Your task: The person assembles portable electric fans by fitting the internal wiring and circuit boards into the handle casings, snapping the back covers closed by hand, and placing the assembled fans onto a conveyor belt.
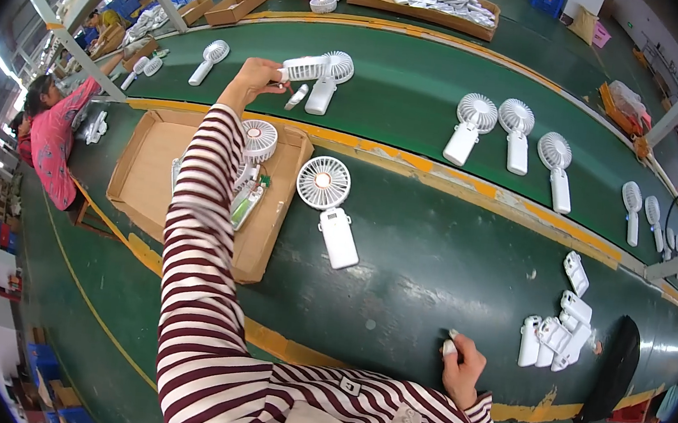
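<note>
The held fan (304, 67) lay to the right of the left hand (255, 79), over the near part of the belt (413, 95). Its visible long axis ran from the fingers to the right, a little away from the person. The left hand was pinching it by its left end; the grip was firm, as I judge. Whether the fan touched the belt, I cannot tell. In this view its right end overlapped the head of the belt fan (320, 96), so a move to the right would need care there. A small white piece (296, 96) showed just below; I cannot tell whether it belonged to the held fan.

The left hand was clearly the nearer of the 2. The right hand (463, 369) was well apart, at the near side of the bench (422, 286), with fingers loosely curled; whether they kept something small, I cannot tell.

The left sleeve (212, 198) passed above the carton (143, 150) and hid part of its contents, so it stood in the way between the carton's 2 sides. Just right of the carton lay the bench fan (340, 236), its head pointing away from the person. Farther right were 3 fans (516, 152) on the belt, and on the bench a pile of shells (573, 343) beside a black pouch (616, 364).
</note>
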Available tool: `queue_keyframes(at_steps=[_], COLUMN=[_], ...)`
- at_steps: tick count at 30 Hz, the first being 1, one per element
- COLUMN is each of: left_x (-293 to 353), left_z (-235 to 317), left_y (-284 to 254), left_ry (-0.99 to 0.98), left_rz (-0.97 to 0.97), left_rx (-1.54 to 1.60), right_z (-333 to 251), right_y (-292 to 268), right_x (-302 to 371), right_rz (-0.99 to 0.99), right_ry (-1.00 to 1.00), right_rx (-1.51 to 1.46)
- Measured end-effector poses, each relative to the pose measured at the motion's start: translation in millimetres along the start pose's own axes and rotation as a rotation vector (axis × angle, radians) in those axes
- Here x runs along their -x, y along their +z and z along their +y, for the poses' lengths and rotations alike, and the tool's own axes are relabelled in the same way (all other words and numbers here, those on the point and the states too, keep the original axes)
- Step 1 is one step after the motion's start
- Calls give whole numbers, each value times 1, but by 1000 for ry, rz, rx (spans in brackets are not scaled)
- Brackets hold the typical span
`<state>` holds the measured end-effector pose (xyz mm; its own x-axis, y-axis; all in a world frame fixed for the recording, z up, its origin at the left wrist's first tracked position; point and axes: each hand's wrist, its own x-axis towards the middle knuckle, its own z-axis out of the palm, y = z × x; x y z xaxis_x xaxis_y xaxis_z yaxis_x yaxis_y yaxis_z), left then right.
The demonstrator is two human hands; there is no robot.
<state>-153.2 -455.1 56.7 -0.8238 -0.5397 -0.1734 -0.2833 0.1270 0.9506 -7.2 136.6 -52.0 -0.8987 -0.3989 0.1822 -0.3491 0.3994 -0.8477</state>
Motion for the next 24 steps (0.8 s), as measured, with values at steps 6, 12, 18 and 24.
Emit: queue_keyframes(at_steps=[6, 12, 18, 24], left_x=[135, 237, 296, 302], left_z=[48, -4, -24, -18], left_y=[114, 238, 291, 303], left_ry=[198, 571, 467, 733], left_rz=[-407, -522, -612, -733], left_rx=[-19, -245, -72, -490], right_z=[-47, -44, -12, 4], right_y=[-6, -11, -60, -129], right_x=[-72, -123, -68, -1], right_rz=[-246, -220, 198, 387], right_ry=[429, 514, 436, 259], right_rx=[-811, -1123, -919, -530])
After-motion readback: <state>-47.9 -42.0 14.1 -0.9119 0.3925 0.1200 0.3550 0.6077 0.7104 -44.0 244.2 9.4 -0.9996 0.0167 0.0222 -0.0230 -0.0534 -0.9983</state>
